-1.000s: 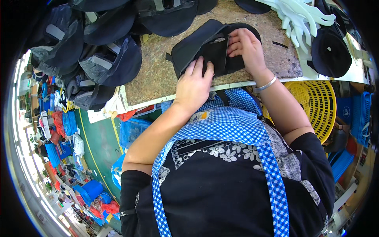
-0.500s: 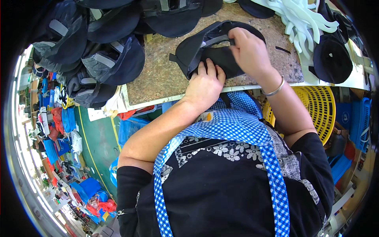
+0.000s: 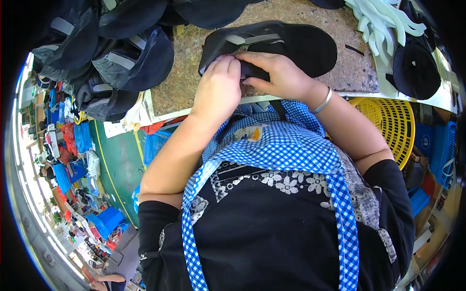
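Observation:
A black cap [image 3: 310,48] lies on the speckled board, its wide brim toward the right and its hollow inside showing. Pale grey strips [image 3: 263,38] run along its inner edge. My left hand [image 3: 221,82] is closed on the near left rim of the cap, fingers curled over the edge. Beside it, touching the left fingertips, my right hand [image 3: 284,75] pinches the same rim between thumb and fingers. What lies under the fingertips is hidden.
Several black caps with grey strips [image 3: 131,58] are piled at the left. White foam strips [image 3: 383,24] and another black cap [image 3: 416,70] lie at the right of the speckled board [image 3: 174,92]. A yellow basket [image 3: 388,128] stands below the table's right edge.
My right hand has come down and left from the cap's far edge to the near rim. My left hand has shifted left, and the cap has turned, its brim now pointing right.

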### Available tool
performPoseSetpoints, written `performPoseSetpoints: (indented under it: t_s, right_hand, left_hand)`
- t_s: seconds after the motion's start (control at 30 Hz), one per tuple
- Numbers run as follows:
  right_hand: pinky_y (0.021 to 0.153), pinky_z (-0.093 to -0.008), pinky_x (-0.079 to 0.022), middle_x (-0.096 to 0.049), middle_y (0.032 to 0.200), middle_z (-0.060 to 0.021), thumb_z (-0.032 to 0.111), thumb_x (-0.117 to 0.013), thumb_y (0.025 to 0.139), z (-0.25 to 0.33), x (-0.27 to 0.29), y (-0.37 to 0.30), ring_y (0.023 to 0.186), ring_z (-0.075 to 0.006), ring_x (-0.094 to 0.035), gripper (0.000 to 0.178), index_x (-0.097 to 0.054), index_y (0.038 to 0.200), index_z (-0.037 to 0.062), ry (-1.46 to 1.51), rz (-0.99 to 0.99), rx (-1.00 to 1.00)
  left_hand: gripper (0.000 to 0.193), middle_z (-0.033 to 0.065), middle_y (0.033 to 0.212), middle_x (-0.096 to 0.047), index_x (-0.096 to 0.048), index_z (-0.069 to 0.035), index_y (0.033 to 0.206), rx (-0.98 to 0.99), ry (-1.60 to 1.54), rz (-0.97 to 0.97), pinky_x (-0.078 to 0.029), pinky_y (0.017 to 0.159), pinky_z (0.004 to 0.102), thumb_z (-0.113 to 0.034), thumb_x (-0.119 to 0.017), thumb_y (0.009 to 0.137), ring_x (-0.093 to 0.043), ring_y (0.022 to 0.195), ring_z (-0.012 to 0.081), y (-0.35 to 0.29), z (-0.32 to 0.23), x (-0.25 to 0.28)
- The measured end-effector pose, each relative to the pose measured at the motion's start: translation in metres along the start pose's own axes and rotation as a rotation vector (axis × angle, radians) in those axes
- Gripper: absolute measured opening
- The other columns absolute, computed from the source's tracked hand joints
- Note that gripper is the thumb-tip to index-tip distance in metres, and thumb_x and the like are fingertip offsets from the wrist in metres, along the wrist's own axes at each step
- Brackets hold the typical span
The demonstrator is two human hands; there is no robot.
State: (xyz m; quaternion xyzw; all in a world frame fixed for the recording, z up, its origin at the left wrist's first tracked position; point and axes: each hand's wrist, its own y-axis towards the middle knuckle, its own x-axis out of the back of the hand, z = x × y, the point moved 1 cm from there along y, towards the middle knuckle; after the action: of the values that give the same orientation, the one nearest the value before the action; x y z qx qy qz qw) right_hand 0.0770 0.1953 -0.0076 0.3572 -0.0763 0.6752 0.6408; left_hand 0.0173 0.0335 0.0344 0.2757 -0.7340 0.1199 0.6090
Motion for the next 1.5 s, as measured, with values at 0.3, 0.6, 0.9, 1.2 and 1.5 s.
performPoseSetpoints:
  t_s: [0.3,0.6,0.9,1.2,1.5]
  right_hand:
    - [0.101,-0.0392,-0.038,-0.052,0.129,-0.0175,0.003,-0.056,0.081,-0.005,0.001,-0.012,0.119,-0.0323,-0.049,0.043,-0.054,0.124,0.0040,-0.158,0.173,0.110]
    - [0.096,-0.0334,-0.044,-0.055,0.127,-0.0105,-0.003,-0.052,0.077,0.005,0.027,-0.045,0.113,-0.0271,-0.054,0.051,-0.052,0.127,0.0068,-0.302,0.306,0.046]
    - [0.095,-0.0356,-0.045,-0.055,0.126,-0.0151,0.015,-0.063,0.078,0.037,-0.003,-0.039,0.114,-0.0250,-0.055,0.048,-0.054,0.123,0.0030,-0.657,0.095,0.063]
    - [0.095,-0.0384,-0.041,-0.053,0.120,-0.0143,0.016,-0.071,0.069,0.028,-0.012,-0.016,0.115,-0.0310,-0.049,0.053,-0.054,0.117,-0.0008,-0.331,0.131,0.112]
    - [0.080,-0.0319,-0.051,-0.066,0.099,-0.0104,0.001,-0.061,0.083,0.086,0.033,0.012,0.090,-0.0191,-0.064,0.020,-0.063,0.102,-0.0031,1.045,-0.244,-0.210]
  left_hand:
    - [0.037,0.0289,0.116,-0.052,-0.050,0.006,0.108,-0.127,0.204,0.124,-0.047,0.089,0.0405,-0.002,-0.052,0.072,-0.053,0.108,0.0389,-0.034,0.000,-0.021]
    - [0.044,0.0199,0.095,-0.058,-0.050,0.005,0.116,-0.195,0.138,0.100,-0.052,0.072,0.0360,-0.007,-0.052,0.074,-0.062,0.082,0.0306,-0.049,0.017,-0.023]
    - [0.047,0.0250,0.114,-0.055,-0.050,0.012,0.116,-0.403,0.496,0.122,-0.044,0.091,0.0387,-0.012,-0.047,0.075,-0.055,0.107,0.0336,-0.049,0.011,-0.019]
    - [0.033,0.0165,0.096,-0.061,-0.059,0.004,0.095,-0.522,0.323,0.018,-0.039,0.100,0.0418,-0.015,-0.052,0.070,-0.058,0.099,0.0275,-0.036,0.025,0.011]
    - [0.048,0.0127,0.102,-0.057,-0.058,-0.004,0.106,-0.480,-0.097,-0.867,-0.044,0.087,0.0448,-0.013,-0.080,0.064,-0.058,0.089,0.0284,-0.025,-0.021,0.079]
